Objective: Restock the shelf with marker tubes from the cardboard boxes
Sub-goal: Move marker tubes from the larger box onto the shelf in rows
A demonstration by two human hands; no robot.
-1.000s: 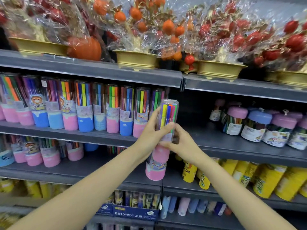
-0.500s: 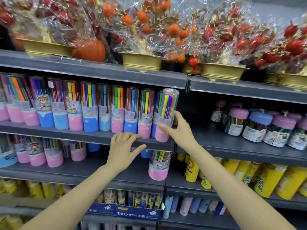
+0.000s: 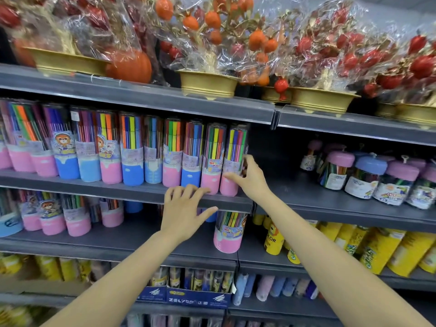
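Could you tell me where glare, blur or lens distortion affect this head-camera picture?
Head view: glare streaks the clear cellophane wrapping over the gold-potted fruit trees; the grey metal shelf edges bow from wide-angle distortion; the far-left marker tubes and yellow packs at bottom left are soft; the central pink-based marker tube stays sharp.

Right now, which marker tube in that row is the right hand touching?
The last tube at the row's right end, pink-bottomed, with the right hand on it.

Grey metal store shelving (image 3: 146, 103), evenly lit
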